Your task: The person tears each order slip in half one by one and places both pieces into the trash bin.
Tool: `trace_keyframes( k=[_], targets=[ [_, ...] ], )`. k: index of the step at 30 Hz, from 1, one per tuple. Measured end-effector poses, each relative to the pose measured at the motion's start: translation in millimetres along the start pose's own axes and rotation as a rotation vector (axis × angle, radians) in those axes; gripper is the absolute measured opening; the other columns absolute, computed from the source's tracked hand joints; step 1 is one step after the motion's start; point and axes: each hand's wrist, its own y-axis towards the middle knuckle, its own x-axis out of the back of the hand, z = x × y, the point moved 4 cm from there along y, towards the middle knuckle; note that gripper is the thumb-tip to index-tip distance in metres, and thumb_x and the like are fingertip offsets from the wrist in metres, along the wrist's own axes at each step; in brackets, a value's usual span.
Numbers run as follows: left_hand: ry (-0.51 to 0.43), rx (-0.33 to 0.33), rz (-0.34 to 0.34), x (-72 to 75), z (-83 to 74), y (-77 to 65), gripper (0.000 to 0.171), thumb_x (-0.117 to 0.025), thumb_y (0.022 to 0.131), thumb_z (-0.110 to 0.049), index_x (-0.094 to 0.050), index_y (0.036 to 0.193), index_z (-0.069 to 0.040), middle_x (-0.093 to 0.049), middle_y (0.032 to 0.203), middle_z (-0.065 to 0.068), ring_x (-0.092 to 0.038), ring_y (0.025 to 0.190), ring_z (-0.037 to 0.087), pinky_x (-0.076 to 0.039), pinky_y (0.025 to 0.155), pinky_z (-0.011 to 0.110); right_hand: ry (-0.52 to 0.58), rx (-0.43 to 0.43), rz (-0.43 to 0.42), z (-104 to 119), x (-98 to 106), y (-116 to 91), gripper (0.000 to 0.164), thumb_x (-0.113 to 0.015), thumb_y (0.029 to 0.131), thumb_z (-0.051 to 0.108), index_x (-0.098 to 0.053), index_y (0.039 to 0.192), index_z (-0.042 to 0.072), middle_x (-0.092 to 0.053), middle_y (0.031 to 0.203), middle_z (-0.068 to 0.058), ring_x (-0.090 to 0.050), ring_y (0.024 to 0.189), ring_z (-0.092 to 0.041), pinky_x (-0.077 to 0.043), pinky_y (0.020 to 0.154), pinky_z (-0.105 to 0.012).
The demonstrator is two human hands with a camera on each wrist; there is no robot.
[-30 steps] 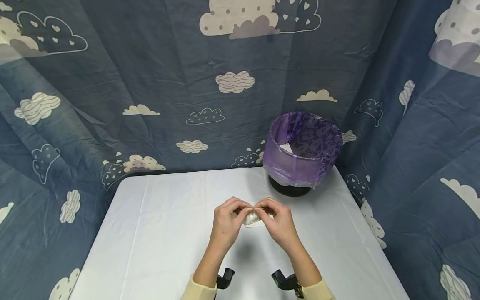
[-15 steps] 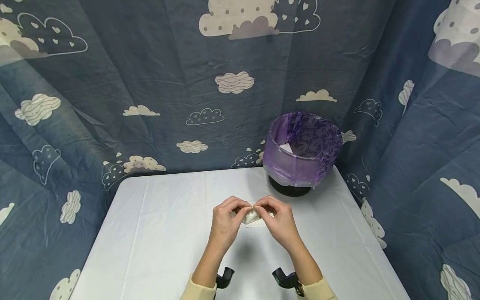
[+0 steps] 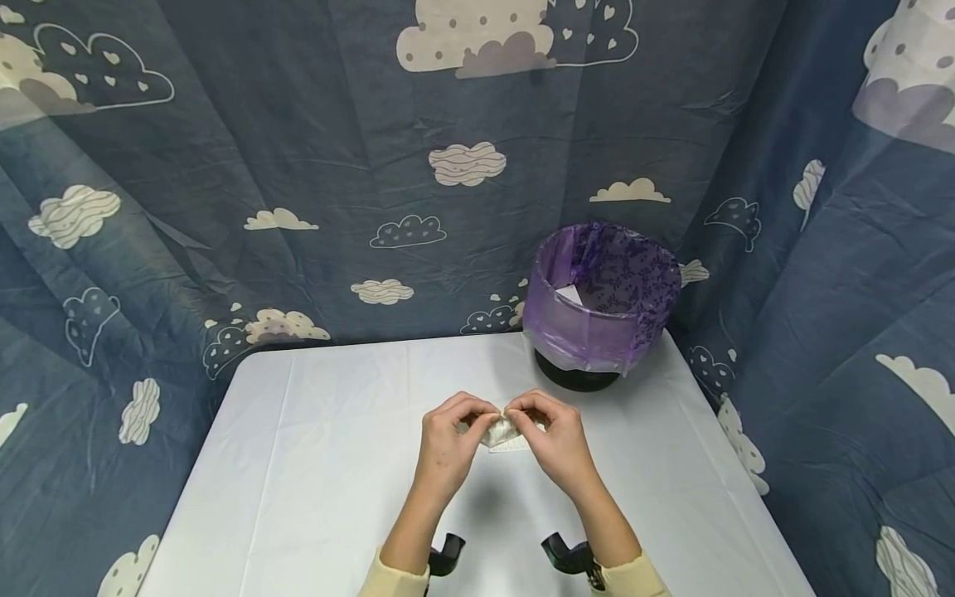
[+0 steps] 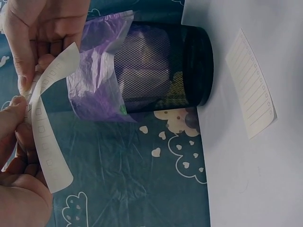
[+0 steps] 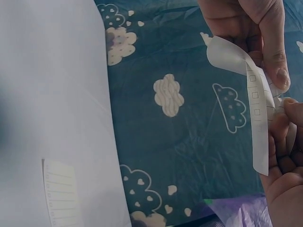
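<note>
My left hand (image 3: 448, 435) and right hand (image 3: 552, 435) meet fingertip to fingertip above the table, thumbs and forefingers pinching a small white sheet of checklist paper (image 4: 48, 142) from both sides. Its two ends curl away from the fingers, and printed squares run along it in both wrist views. Where the thumbs meet, the paper is creased, and the fingers partly hide it there. On the table beneath lies another checklist sheet or pad (image 4: 252, 87), ruled with lines and a column of small boxes; the hands partly cover it in the head view.
A black mesh wastebasket (image 4: 196, 66) with a purple liner bag (image 3: 567, 332) stands at the table's back right; a white piece of paper (image 3: 570, 294) shows inside. Dark cloud-print curtain (image 3: 336, 166) closes in the white table (image 3: 336, 464). Black wrist camera mounts (image 3: 567, 557) sit by the cuffs.
</note>
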Motion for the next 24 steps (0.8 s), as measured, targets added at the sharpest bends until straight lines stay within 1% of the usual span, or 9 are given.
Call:
trace_keyframes(
  k=[5,9,16,20,24],
  targets=[
    [-0.011,0.003,0.0,0.3,-0.3,0.2,0.006,-0.084,0.09,-0.016,-0.082,0.089,-0.011,-0.077,0.086,-0.003,-0.066,0.076,0.007,-0.058,0.071,0.02,-0.003,-0.01,0.001,-0.7,0.9,0.6,0.006,-0.078,0.096,0.006,-0.077,0.092,0.001,-0.077,0.092,-0.006,-0.067,0.083,-0.006,-0.058,0.079,-0.018],
    [-0.029,0.022,-0.006,1.6,0.2,0.4,0.006,-0.084,0.091,-0.017,-0.082,0.089,-0.011,-0.078,0.087,-0.003,-0.066,0.076,0.007,-0.058,0.07,0.02,-0.004,-0.029,-0.001,-1.2,2.1,1.1,0.007,-0.077,0.096,0.006,-0.077,0.092,0.001,-0.076,0.092,-0.007,-0.066,0.082,-0.006,-0.058,0.08,-0.018],
    [-0.045,0.057,-0.004,2.7,1.9,0.5,0.007,-0.083,0.091,-0.02,-0.082,0.09,-0.012,-0.078,0.087,-0.004,-0.066,0.077,0.007,-0.06,0.071,0.026,0.005,-0.05,-0.005,-1.6,3.2,1.3,0.006,-0.077,0.096,0.004,-0.076,0.092,-0.001,-0.076,0.092,-0.007,-0.066,0.082,-0.006,-0.058,0.081,-0.018],
    [-0.048,0.057,-0.006,3.0,2.0,0.9,0.006,-0.083,0.091,-0.018,-0.082,0.09,-0.013,-0.078,0.087,-0.004,-0.066,0.077,0.007,-0.059,0.071,0.023,0.01,-0.045,-0.009,-1.2,3.5,1.5,0.004,-0.077,0.095,0.004,-0.077,0.092,0.001,-0.076,0.091,-0.009,-0.066,0.082,-0.006,-0.058,0.081,-0.017],
    [-0.05,0.056,-0.009,3.5,1.5,1.4,0.006,-0.083,0.091,-0.017,-0.082,0.09,-0.011,-0.078,0.087,-0.003,-0.066,0.077,0.007,-0.058,0.071,0.022,0.011,-0.043,-0.017,-0.5,4.0,2.0,0.005,-0.078,0.095,0.005,-0.077,0.09,0.003,-0.075,0.09,-0.007,-0.065,0.08,-0.006,-0.057,0.08,-0.017]
  ],
)
